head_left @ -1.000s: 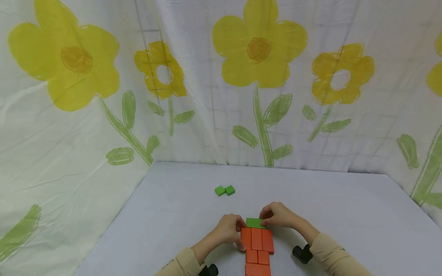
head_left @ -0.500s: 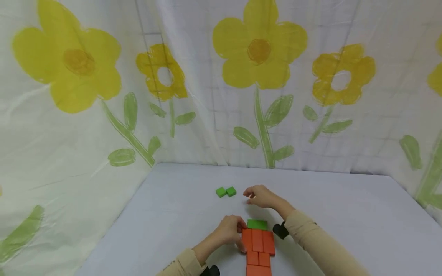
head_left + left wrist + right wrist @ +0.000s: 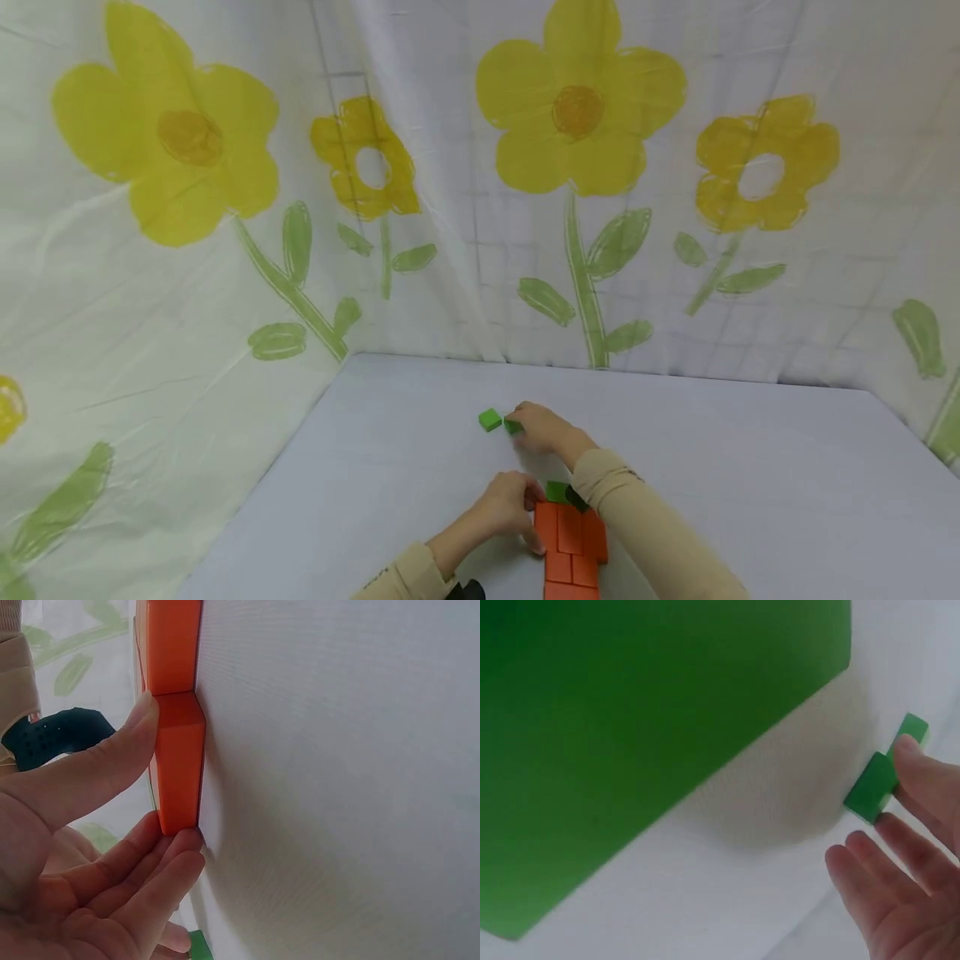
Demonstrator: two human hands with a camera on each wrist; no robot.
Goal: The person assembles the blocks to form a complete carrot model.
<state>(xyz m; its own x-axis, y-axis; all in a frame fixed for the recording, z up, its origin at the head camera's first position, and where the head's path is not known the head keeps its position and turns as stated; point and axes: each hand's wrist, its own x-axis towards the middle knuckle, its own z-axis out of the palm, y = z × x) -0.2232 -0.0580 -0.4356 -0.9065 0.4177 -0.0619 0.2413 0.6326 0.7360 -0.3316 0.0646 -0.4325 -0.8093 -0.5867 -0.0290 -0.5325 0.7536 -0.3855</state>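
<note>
My left hand holds the left orange block of a flat orange layout on the table. In the left wrist view its thumb lies at one end of that block and its fingertips at the other. My right hand is farther out, with thumb and finger pinching a small green block. A second small green block lies close beside that one. At the far end of the orange layout sits a larger green block, partly hidden by the black wrist camera and right sleeve.
More orange blocks fit together edge to edge, running down to the frame's bottom. The white table ends at a hanging white sheet painted with yellow flowers.
My right hand has left the larger green block, moved forward and left, and taken hold of the nearer small green block. The left hand stays at the orange block.
</note>
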